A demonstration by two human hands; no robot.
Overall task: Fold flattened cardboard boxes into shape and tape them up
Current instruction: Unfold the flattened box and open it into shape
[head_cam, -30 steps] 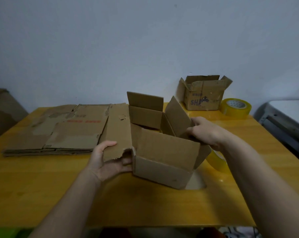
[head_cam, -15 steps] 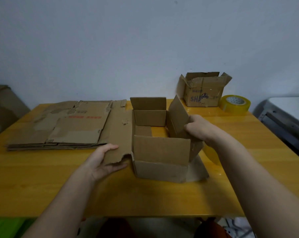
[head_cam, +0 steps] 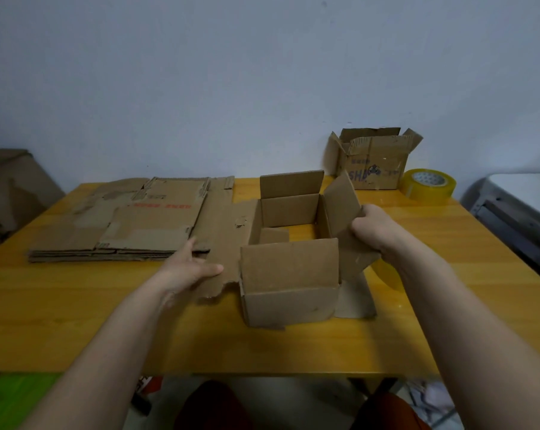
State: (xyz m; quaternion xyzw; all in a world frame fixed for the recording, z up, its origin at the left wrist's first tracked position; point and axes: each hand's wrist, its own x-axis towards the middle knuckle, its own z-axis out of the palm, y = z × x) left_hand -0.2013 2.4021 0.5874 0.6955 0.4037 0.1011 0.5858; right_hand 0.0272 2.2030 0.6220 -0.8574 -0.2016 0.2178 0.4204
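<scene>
at the far left edge, off the tabletop point(head_cam: 76, 321), a brown cardboard shape point(head_cam: 11, 193) leans by the wall. on the left part of the yellow wooden tabletop lies a stack of flattened boxes point(head_cam: 123, 225), the top one carrying red print. just right of the stack, the left hand point(head_cam: 188, 270) rests on the long left flap point(head_cam: 223, 243) of the box being formed, fingers straight and flat on top and the thumb at the flap's torn near edge; its grip is loose and open, pressing rather than pinching. the half-formed box point(head_cam: 290, 280) stands near the middle of the tabletop, open at the top, with the tabletop showing through part of its bottom, its near and far flaps upright. the right hand point(head_cam: 371, 228) has its fingers curled round the edge of the right flap point(head_cam: 344, 209), which tilts outward; this grip is closed on the cardboard. a lower flap point(head_cam: 355, 301) lies flat on the tabletop at the box's right side. behind the right wrist a roll of yellow tape point(head_cam: 386, 273) is partly hidden. at the back right stands a finished open box point(head_cam: 374, 162) with dark lettering, and just beside it a second tape roll point(head_cam: 427, 184). a grey and white object point(head_cam: 517, 209) sits beyond the right edge.
</scene>
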